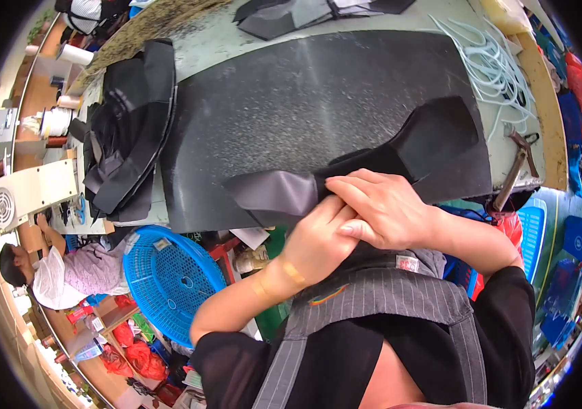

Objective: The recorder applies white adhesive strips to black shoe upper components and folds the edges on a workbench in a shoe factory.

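Fingers (362, 194) of both hands are clamped together on a black cut fabric piece (400, 153) at the near edge of the tabletop (236, 41), over a large black rubber mat (304, 102). The right hand (383, 208) lies over the left hand (318, 238), pinching where a grey lining flap (270, 194) meets the black. This looks like a folding or pressing step; next comes a steady crease along that join.

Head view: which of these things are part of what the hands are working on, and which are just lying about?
In hand:
black fabric piece, pressed by right hand and left hand
black work mat under it

Lying about:
stack of black cut pieces
hammer
white straps
blue basket
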{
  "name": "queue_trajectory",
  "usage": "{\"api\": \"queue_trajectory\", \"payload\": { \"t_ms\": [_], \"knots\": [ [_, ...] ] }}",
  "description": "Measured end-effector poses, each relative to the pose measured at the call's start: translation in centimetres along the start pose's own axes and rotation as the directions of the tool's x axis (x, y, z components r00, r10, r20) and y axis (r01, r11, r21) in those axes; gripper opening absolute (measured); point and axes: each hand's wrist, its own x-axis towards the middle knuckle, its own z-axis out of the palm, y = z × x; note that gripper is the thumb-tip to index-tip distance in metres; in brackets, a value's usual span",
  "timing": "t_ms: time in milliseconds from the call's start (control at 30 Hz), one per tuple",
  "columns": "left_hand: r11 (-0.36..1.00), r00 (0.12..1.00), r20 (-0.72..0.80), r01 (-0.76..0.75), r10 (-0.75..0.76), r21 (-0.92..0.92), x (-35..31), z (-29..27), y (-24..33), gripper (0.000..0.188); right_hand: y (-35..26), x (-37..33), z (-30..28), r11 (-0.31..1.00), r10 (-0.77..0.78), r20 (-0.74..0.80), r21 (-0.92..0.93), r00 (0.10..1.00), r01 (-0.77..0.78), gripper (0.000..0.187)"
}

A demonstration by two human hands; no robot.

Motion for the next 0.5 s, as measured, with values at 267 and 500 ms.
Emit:
{"api": "queue_trajectory", "payload": {
  "t_ms": [267, 500],
  "knots": [
    [0.954, 0.942, 0.154, 0.290, -0.300, 0.081, -1.6, -8.4, -7.8, 0.049, -2.1, 2.2, 3.5, 0.881, -0.058, -0.040, -0.471, 0.997, 0.033, 0.057],
    [0.951, 0.909, -0.281, 0.307, -0.307, -0.043, -3.4, -4.4, -9.6, 0.043, -1.7, 3.9, 4.7, 0.902, -0.039, 0.003, -0.430, 0.999, 0.036, 0.043]
  ]
}}
